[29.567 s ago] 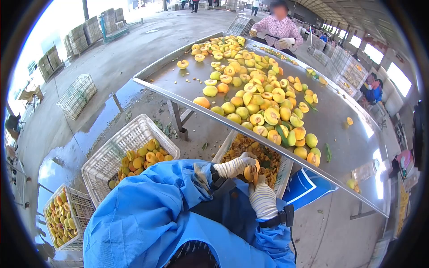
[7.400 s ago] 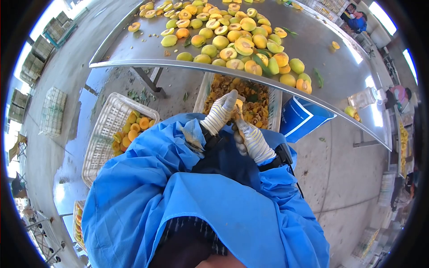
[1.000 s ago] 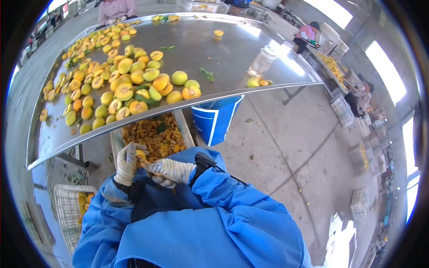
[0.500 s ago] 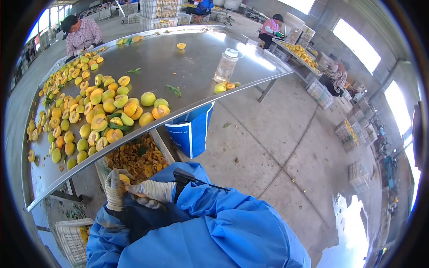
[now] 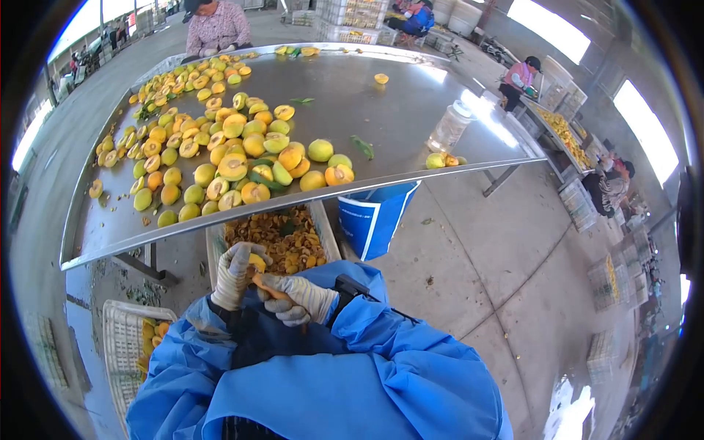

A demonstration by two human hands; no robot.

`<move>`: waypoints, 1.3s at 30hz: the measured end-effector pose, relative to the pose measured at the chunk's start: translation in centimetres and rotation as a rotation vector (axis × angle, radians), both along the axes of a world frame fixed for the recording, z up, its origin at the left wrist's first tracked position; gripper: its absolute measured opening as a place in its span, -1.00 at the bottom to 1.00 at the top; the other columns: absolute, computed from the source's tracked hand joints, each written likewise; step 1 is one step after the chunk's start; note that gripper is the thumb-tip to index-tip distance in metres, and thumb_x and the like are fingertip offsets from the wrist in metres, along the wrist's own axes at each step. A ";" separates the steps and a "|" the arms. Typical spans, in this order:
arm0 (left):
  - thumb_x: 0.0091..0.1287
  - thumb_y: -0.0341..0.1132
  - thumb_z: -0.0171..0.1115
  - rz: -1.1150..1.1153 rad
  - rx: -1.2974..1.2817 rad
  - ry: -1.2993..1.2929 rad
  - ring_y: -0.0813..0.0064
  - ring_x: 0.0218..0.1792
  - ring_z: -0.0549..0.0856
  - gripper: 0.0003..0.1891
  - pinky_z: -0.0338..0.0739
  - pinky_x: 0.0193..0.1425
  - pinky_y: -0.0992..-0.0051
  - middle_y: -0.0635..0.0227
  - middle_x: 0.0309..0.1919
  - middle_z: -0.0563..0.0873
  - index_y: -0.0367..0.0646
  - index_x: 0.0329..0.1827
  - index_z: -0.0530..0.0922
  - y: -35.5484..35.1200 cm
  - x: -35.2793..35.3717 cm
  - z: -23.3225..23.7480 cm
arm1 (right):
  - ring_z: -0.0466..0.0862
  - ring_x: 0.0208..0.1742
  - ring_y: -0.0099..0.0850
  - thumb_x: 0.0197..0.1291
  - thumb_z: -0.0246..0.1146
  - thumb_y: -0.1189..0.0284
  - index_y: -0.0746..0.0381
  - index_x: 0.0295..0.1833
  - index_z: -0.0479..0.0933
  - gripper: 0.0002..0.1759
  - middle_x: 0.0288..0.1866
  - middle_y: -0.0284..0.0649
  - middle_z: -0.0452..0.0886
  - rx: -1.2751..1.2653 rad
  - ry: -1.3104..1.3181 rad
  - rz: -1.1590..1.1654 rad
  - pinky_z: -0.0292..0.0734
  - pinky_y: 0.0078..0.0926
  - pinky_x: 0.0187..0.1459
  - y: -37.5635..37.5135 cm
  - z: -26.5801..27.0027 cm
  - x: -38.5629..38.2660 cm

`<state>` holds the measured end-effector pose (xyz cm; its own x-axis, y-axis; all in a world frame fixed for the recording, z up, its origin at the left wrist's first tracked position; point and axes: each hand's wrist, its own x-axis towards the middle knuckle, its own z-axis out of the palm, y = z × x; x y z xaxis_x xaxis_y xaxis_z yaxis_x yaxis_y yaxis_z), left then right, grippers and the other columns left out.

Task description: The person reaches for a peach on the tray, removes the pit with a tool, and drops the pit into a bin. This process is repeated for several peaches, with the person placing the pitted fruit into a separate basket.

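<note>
One yellow fruit (image 5: 257, 261) is clasped in the left hand (image 5: 233, 275), one orange tool (image 5: 265, 288) gripped in the right hand (image 5: 299, 298).

Left hand (image 5: 233, 274) gloved, fingers curled, upright; right hand (image 5: 297, 299) gloved, clenched, just beside it.

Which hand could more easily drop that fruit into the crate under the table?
Left, probably: the left hand grips the fruit near the crate, while the right hand is busy holding an orange-handled tool.
</note>
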<state>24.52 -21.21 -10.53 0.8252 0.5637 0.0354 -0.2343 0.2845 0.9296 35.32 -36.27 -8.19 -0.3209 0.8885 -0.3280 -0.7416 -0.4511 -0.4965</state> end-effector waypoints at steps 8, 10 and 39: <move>0.35 0.28 0.14 -0.055 -0.053 0.104 0.51 -0.26 0.69 -0.36 0.57 -0.16 0.52 0.24 -0.28 0.74 -0.24 -0.06 0.62 0.3 -0.1 0.0 | 0.25 -0.81 -0.65 0.38 0.07 -0.16 0.11 -0.17 0.43 -0.49 -0.66 -0.47 0.29 -0.023 -0.468 -0.042 0.16 -0.64 -0.80 0.4 -0.1 -0.8; 0.33 0.31 0.14 -0.080 -0.089 0.168 0.50 -0.23 0.70 -0.34 0.59 -0.10 0.52 0.23 -0.28 0.74 -0.24 -0.06 0.62 0.5 -0.2 -0.3 | 0.25 -0.81 -0.66 0.38 0.08 -0.15 0.11 -0.16 0.44 -0.50 -0.65 -0.48 0.30 -0.051 -0.335 -0.018 0.15 -0.66 -0.80 0.3 0.1 -0.8; 0.29 0.29 0.23 0.141 -0.049 0.152 0.46 -0.34 0.67 -0.37 0.55 -0.22 0.50 0.20 -0.34 0.73 -0.22 -0.09 0.58 -2.3 3.9 2.6 | 0.12 -0.85 -0.68 0.35 0.12 -0.16 0.01 -0.28 0.42 -0.54 -0.72 -0.52 0.17 0.153 0.152 -0.114 -0.06 -0.68 -0.85 -0.8 -1.0 1.4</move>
<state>28.43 -23.51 -7.94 0.7316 0.6722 -0.1139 -0.1327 0.3043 0.9433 36.71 -37.04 -9.18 -0.2507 0.9576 -0.1419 -0.8550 -0.2878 -0.4314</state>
